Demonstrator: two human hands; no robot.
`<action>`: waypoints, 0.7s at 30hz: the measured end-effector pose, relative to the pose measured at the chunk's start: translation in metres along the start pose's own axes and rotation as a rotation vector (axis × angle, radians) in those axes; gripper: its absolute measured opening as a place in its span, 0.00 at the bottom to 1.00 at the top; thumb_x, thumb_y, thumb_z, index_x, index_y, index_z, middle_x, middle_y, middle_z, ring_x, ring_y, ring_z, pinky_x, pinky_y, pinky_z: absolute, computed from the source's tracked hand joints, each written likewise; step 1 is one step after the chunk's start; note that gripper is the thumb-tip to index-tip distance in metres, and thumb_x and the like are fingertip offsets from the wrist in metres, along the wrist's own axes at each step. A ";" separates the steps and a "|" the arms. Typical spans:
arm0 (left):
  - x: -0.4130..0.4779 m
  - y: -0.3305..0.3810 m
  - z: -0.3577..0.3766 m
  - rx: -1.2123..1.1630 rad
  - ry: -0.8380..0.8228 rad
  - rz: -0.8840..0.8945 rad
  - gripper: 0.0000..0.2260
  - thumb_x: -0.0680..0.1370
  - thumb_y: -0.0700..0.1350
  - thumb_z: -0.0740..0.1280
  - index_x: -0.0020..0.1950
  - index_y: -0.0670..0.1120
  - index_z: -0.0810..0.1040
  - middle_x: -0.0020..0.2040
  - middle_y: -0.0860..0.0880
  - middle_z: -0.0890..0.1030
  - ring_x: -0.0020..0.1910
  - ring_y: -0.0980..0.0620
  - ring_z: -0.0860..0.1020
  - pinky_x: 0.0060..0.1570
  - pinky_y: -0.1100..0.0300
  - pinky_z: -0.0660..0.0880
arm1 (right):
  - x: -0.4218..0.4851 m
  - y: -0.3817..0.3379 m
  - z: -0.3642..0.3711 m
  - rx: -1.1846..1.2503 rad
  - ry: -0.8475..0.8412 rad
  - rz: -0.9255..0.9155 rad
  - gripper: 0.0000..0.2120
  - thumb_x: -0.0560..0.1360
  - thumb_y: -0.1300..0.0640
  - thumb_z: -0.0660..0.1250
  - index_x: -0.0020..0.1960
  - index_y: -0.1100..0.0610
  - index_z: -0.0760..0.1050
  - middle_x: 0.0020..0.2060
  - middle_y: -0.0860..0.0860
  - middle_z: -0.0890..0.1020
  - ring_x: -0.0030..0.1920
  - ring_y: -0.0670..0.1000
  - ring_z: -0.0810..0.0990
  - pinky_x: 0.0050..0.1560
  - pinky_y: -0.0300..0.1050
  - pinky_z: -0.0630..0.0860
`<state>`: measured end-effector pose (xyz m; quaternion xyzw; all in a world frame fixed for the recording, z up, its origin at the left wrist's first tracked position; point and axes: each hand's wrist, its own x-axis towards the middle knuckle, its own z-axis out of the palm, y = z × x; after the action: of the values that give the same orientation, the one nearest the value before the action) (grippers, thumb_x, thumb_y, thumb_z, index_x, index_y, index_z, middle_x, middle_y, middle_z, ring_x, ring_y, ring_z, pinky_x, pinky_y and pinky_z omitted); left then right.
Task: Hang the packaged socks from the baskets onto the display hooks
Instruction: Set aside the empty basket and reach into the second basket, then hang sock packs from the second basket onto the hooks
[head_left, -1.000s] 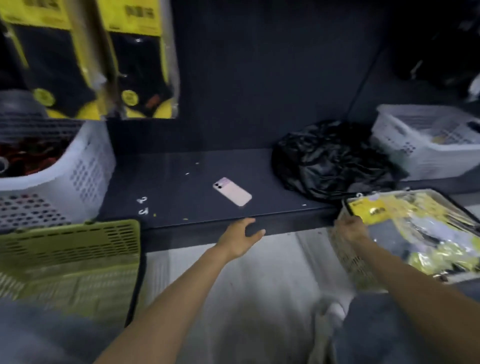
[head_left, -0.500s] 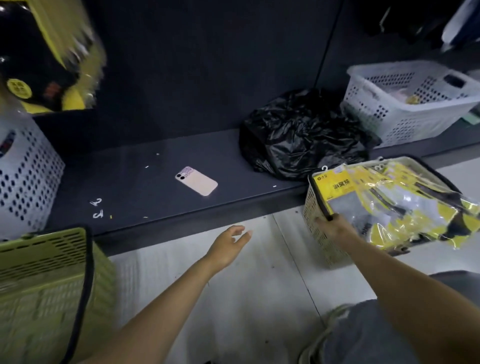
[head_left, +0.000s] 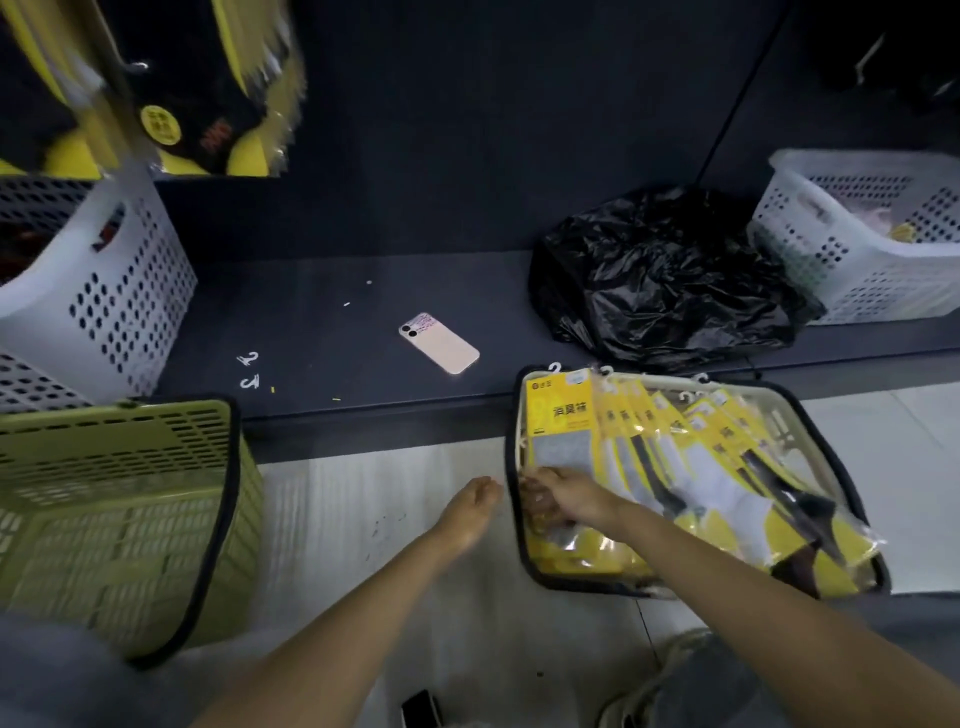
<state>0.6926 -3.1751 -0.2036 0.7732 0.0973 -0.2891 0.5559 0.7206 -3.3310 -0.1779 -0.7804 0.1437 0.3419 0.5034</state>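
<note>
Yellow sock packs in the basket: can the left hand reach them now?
Probably yes: the left hand is empty beside the basket rim, and the sock packs lie uncovered, though the right hand occupies their near corner.

The right hand curls its fingers into the near end of the sock packs fanned across a black-rimmed basket, and the left hand hangs relaxed over the floor just to its left, close to the basket's rim. Beyond the left hand a pink phone lies on the dark shelf. A crumpled black bag sits beyond the right hand, and a green basket stands well left of the left hand.
</note>
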 end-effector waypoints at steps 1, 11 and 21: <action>0.000 -0.002 0.000 0.007 0.011 0.021 0.14 0.84 0.50 0.52 0.54 0.47 0.76 0.54 0.48 0.76 0.54 0.52 0.74 0.50 0.65 0.70 | -0.003 -0.007 0.006 -0.020 -0.057 -0.042 0.15 0.81 0.53 0.59 0.56 0.61 0.78 0.47 0.60 0.81 0.38 0.51 0.80 0.34 0.39 0.77; -0.013 -0.022 -0.030 -0.155 0.116 -0.173 0.21 0.83 0.53 0.55 0.60 0.38 0.77 0.57 0.41 0.80 0.58 0.43 0.78 0.61 0.52 0.73 | -0.004 -0.015 -0.016 -0.189 0.311 -0.302 0.25 0.75 0.52 0.70 0.68 0.59 0.68 0.65 0.53 0.72 0.55 0.52 0.76 0.53 0.42 0.71; -0.064 -0.084 -0.087 -0.074 0.295 -0.344 0.25 0.77 0.64 0.58 0.39 0.45 0.80 0.44 0.46 0.83 0.40 0.53 0.79 0.33 0.69 0.71 | 0.003 -0.022 0.075 -0.085 0.087 -0.323 0.34 0.71 0.53 0.75 0.71 0.59 0.64 0.60 0.52 0.75 0.50 0.47 0.76 0.39 0.27 0.70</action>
<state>0.6300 -3.0542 -0.2172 0.7580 0.3187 -0.2598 0.5063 0.7062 -3.2543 -0.1849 -0.8280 0.0235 0.2285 0.5116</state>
